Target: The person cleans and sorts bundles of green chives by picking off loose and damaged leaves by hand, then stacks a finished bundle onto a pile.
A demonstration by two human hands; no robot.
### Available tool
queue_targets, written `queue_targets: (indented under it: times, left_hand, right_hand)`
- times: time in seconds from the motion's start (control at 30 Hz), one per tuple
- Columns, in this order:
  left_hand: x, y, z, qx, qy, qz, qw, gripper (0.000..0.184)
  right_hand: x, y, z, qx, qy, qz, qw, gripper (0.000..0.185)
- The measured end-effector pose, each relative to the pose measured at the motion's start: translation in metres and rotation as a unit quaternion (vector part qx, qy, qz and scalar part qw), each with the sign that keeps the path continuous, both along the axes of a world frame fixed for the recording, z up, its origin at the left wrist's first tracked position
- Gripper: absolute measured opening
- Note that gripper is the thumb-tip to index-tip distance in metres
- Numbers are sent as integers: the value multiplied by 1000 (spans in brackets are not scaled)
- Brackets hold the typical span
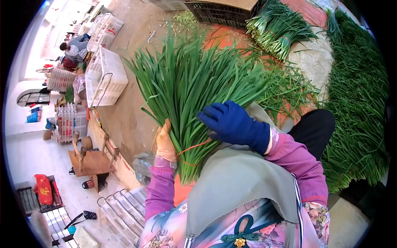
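Note:
A large bundle of long, flat green leaves that look like Chinese chives stands upright before me, its tops fanned out and its pale stems downward. An orange band runs round the lower stems. My left hand, in a pale orange glove, is closed round the bundle's left side, thumb up along the leaves. My right hand, in a dark blue knit glove, lies against the bundle's right side just above the band. Its fingers are apart and slightly bent; the palm is hidden.
Tied chive bundles lie at the upper right beside a dark crate. A long heap of chives fills the right side. Loose leaves litter an orange sheet. White baskets, a wooden stool and another person are at left.

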State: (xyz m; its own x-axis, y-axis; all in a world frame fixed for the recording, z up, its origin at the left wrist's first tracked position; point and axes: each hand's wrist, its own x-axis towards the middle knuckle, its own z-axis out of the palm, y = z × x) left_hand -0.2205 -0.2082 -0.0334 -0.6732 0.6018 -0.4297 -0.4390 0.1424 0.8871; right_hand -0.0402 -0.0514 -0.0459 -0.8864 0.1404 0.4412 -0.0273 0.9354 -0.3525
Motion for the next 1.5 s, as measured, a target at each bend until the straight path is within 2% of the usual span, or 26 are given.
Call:
queue_targets:
  times: [0.13,0.3,0.33,0.37,0.43,0.5,0.57,0.6,0.67,0.7,0.77,0.8,0.9,0.93,0.97,1.0,1.1,1.13,1.17,1.2,1.23,1.3,1.33,1.37,1.43,1.5]
  left_hand:
    - [-4,-4,-5,-38,36,-5,999,37]
    - [-1,0,1,-9,20,-34,999,38]
    - [-1,-4,1,-94,268,-123,951,39]
    - [-1,-4,2,-90,267,-127,951,39]
    - [0,-2,6,-35,70,-65,995,38]
    - [-1,-6,3,-51,98,-81,991,38]
    - [2,-4,4,-9,-3,-50,999,38]
    - [5,-2,11,-15,66,-83,994,38]
    - [4,-2,10,-13,54,-85,995,38]
    - [4,-3,9,-12,43,-80,996,38]
    - [2,-8,4,-11,65,-88,994,38]
    - [0,-10,2,-15,118,-130,984,38]
    - [-15,-21,-16,-11,93,-161,982,38]
    - [-10,-21,-15,8,98,-155,983,38]
    - [-15,-24,-21,7,102,-156,982,40]
    - [-19,-27,-26,7,105,-158,982,41]
    - [-35,-36,-45,-26,152,-205,966,43]
    - [-35,-35,-45,-38,167,-221,960,43]
    - [-23,-25,-35,-4,95,-156,983,42]
    - [-16,-19,-29,30,22,-88,995,43]
    - [-15,-19,-26,28,23,-90,995,43]
    - [-17,-19,-20,-48,60,-102,992,45]
    - [-20,-20,-23,-48,63,-108,991,45]
    - [-23,-22,-30,-46,80,-105,990,45]
    - [-22,-21,-31,-46,99,-106,988,45]
    - [-14,-13,-20,-29,42,-95,994,45]
  right_hand:
    - [-10,11,7,16,104,-31,994,52]
    - [-11,30,10,-30,122,-20,992,42]
    - [-10,39,13,-49,129,-13,990,36]
    - [-8,49,16,-46,128,-18,990,36]
    - [-1,72,23,-59,116,-50,990,24]
    - [-2,96,26,-100,183,-82,974,19]
    - [-1,125,26,-154,245,-145,946,24]
    - [3,140,31,-171,171,-172,955,29]
    - [14,161,48,-140,7,-187,972,49]
    - [15,165,46,-139,8,-191,972,49]
    - [14,169,44,21,-76,-191,978,63]
    - [11,167,45,34,-141,-196,970,69]
    - [4,178,28,42,-158,-89,983,30]
    - [9,178,30,40,-157,-92,983,30]
    - [19,179,36,-225,-161,-48,960,22]
    - [28,180,40,-473,-154,1,868,20]
    - [46,178,45,-539,-104,52,834,24]
    - [58,179,50,-605,-26,94,790,27]
    - [59,191,34,-605,136,135,773,35]
    - [70,203,23,-631,197,102,744,40]
    - [76,207,30,-654,256,68,709,44]
    - [71,211,36,-604,173,-66,776,50]
    - [67,213,40,-588,77,-85,800,45]
    - [63,215,28,-495,89,-80,861,31]
    - [46,217,9,-259,135,-51,955,27]
    - [43,198,36,-433,-28,-59,899,37]
